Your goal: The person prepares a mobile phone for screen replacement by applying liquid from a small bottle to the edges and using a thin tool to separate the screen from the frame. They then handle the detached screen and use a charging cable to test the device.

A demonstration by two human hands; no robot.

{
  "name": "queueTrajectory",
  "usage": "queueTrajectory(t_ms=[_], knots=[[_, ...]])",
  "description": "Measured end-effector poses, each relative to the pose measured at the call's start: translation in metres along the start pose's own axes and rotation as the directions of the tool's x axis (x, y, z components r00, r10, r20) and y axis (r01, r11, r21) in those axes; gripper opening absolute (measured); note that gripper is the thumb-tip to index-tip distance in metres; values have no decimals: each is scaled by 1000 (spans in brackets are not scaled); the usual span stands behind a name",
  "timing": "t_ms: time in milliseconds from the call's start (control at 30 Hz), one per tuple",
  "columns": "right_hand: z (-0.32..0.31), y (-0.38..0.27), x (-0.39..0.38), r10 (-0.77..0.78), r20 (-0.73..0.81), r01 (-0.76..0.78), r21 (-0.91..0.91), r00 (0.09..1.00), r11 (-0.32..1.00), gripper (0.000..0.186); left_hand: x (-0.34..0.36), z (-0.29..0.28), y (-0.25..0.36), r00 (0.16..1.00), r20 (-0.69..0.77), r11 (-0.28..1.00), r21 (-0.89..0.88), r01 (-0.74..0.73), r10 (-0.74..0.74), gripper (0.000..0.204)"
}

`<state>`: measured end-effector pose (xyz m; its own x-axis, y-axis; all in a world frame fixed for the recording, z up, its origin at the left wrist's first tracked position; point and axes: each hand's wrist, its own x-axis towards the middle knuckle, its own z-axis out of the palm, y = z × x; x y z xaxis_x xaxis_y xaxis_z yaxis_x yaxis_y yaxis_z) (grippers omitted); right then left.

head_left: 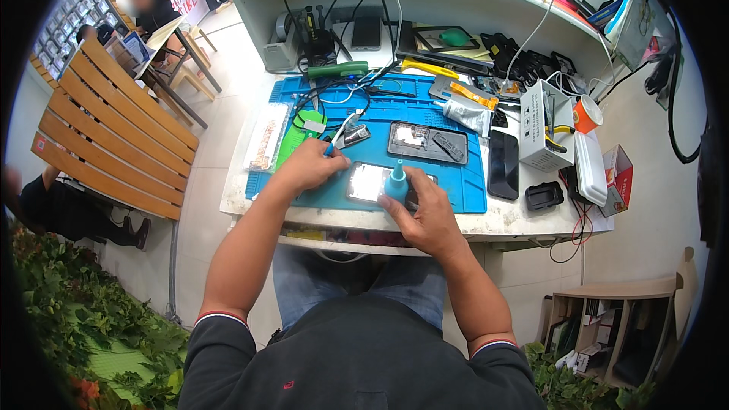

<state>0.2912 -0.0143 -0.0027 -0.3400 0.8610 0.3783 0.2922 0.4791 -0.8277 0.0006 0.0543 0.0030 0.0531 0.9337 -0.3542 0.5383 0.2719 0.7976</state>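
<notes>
My left hand (307,167) is closed round a slim blue-and-white tool (336,137) that slants up to the right; its exact kind is too small to tell. In my right hand (425,216) is a small teal squeeze bottle (396,184), nozzle upward. The bottle stands over a phone part with a shiny silver face (364,182), partly hidden by the bottle and hand. Both hands are low over the blue repair mat (334,199). Just beyond them lies an opened phone (402,152), its insides showing. A small dark part (355,135) lies near the tool.
Right of the mat are a dark phone (503,163), a white box (538,129) and a black tray (544,196). A white tube (467,117), a green-handled tool (338,70) and tangled cables lie behind. A wooden chair (114,129) stands left; people are in the background.
</notes>
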Motion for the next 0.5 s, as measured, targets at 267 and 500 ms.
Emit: queueTrajectory(t_ms=[267,500], knots=[[1,-9,5,27,73,-27,3,997,1000,54,0,8,2,982,-49,951,259,-166,185,36],[-5,-9,15,92,166,-89,-27,982,996,51,-21,16,10,935,-51,847,444,-293,350,33]])
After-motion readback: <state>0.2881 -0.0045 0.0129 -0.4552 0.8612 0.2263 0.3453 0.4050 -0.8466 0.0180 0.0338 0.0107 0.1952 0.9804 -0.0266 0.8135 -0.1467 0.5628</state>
